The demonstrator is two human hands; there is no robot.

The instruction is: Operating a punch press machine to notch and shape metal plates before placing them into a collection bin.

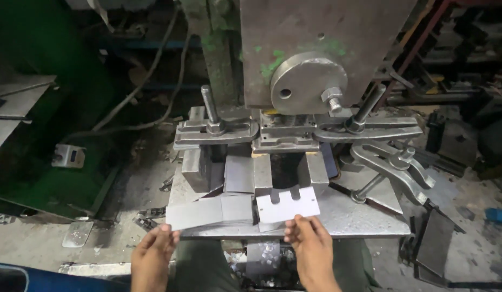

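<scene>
R. hand [311, 246]: grip was loose, fingertips [294, 224] resting on the near edge of the blank [288, 205]; fingers extended, not closed around it. Whether the thumb sat under the sheet could not be told. L. hand [152, 254]: fingers lay flat, tips touching the near-left corner of the stack [207, 212]; nothing was clamped.

Blank: a pale, thin metal sheet w/ slots cut in its far edge. It lay flat on the surface [348, 216], at the front centre, just ahead of the die opening [285, 172] and overlapping the right end of the stack.

Stack: grey rectangular sheets, laid flat along the front-left edge of the surface, projecting past its left side.

Die area: steel blocks stood on either side of the opening. More grey sheets [238, 174] leaned just left of it.

Clamps: a strap clamp [218, 132] w/ upright bolt [209, 105] sat rear-left; a second clamp [370, 130] w/ angled bolt sat rear-right. Loose clamp pieces [394, 162] lay on the right side.

Press head: a steel plate w/ a round disc [308, 81] and hex nut [333, 99] hung above the die, chipped green paint visible.

Floor: small punched offcuts [268, 254] lay below the front edge, between the hands. Dark plates [435, 243] leaned at lower right. A green machine body [40, 135] stood at left.
</scene>
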